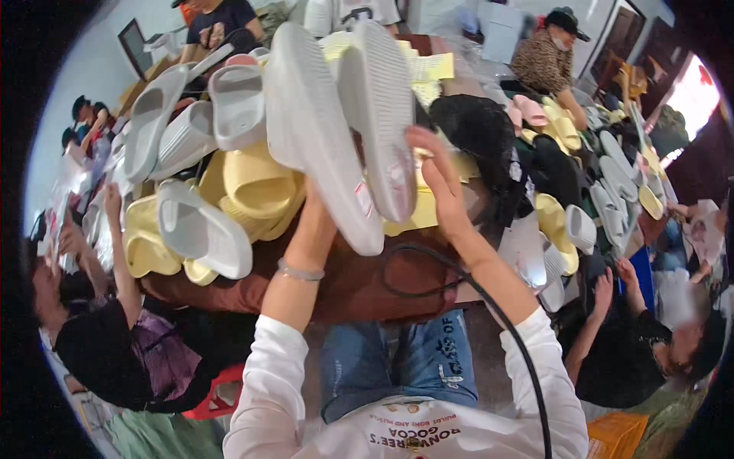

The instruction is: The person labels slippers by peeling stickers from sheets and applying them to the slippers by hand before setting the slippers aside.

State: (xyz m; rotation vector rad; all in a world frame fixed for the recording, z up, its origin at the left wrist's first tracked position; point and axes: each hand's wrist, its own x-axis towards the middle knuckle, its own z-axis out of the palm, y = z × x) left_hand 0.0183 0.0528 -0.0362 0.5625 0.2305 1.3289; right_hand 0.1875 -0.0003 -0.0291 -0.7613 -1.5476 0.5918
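A pair of light grey slides is raised in front of me, one slide (313,130) on the left and a second slide (386,115) on the right, with the ribbed sole of the right one showing. My left hand (316,200) supports them from behind; its fingers are hidden by the slides. At the right slide's edge is my right hand (445,187), its fingers stretched out and apart, not wrapped round anything. Beneath it lie yellow paper sheets (417,218) on a brown-covered table (344,287).
Grey slides (202,229) and yellow slides (264,183) are piled at the left. A black bundle (478,138) lies right of my hand, and a black cable (505,321) runs down over my right forearm. Other people work around the table, with more slides on the right.
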